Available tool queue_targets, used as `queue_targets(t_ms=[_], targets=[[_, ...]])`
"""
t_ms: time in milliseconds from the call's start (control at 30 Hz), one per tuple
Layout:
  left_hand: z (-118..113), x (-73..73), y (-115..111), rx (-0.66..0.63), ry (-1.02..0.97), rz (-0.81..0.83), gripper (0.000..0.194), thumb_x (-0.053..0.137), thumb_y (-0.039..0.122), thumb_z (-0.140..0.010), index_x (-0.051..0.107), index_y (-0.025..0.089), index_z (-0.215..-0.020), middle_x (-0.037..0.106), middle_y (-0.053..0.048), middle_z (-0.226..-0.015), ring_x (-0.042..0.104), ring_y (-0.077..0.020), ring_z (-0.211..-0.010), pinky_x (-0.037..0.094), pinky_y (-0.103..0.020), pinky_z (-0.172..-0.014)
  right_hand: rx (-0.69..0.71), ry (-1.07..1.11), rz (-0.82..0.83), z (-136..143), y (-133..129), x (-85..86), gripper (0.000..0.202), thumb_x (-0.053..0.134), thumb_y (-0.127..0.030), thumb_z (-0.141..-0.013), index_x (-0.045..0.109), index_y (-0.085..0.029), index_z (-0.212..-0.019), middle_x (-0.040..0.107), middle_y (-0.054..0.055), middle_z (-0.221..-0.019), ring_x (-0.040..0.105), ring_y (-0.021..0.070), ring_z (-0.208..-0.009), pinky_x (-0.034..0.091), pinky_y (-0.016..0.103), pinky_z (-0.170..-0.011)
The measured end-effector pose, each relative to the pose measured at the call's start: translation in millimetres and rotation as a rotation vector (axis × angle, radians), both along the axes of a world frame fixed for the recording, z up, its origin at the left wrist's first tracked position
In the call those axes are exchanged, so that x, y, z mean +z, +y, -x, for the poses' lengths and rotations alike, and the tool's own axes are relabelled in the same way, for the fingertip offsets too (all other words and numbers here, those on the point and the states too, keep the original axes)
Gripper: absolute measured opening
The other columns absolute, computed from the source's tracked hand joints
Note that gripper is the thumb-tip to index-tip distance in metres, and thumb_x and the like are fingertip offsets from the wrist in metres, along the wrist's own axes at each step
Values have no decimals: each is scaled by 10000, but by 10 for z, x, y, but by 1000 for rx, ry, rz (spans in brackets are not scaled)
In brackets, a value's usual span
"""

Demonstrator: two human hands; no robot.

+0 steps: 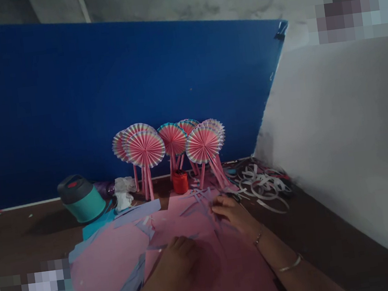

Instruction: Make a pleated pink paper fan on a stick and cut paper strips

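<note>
My left hand rests low on the pink paper sheets, its fingers curled under; whatever they hold, if anything, is hidden. Farther forward and to the right, my right hand has thumb and fingers drawn together at some thin purple paper strips, and it seems to pinch one. More purple paper lies in scraps across the pink sheets. Just ahead of the hands stands a small red container. Behind it, several round pleated pink paper fans stand upright on rolled pink sticks.
A teal and dark grey lidded container stands at the left, beside crumpled white material. Curled white paper strips are heaped at the right. A blue board closes the back, and a pale wall runs along the right.
</note>
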State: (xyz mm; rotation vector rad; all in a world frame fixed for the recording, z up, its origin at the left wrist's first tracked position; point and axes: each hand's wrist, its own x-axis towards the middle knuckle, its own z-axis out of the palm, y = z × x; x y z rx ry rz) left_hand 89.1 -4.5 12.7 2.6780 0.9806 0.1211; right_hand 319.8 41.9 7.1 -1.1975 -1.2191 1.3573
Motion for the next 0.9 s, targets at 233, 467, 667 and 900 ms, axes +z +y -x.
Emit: queue_targets(t_ms=[233,467,667,900], targets=[[10,5,8,-26,-15,-14,275,475,133,-819,643,224,-1017,619,-67,-1092,540,-235,-977,403,-381,-835,247,-416,-42,-7,-70,-10,146,527,-263,-794,621,-169,-734,502,-46,-589,461,108,-561,357,231,-574],[36,-18,-10,-27,-109,-28,293,482,131,-820,634,240,-1045,618,-54,-1039,514,-228,-973,394,-364,-823,300,-722,-269,67,-95,-93,262,470,-84,-744,401,-171,-506,388,-41,-643,407,105,-641,311,225,-610],[27,5,-6,-46,-145,-28,257,471,131,-839,648,238,-992,631,-50,-1000,508,-226,-971,383,-369,-824,327,-766,-268,39,-51,-200,242,475,-56,-692,395,-173,-496,376,-39,-660,405,102,-624,301,229,-601],[13,7,-13,-29,-144,-12,192,474,117,-845,642,207,-866,643,-36,-950,516,-221,-954,387,-366,-814,232,-689,-278,42,-24,-221,239,457,-120,-752,496,-172,-522,452,-37,-577,444,116,-607,332,226,-590]])
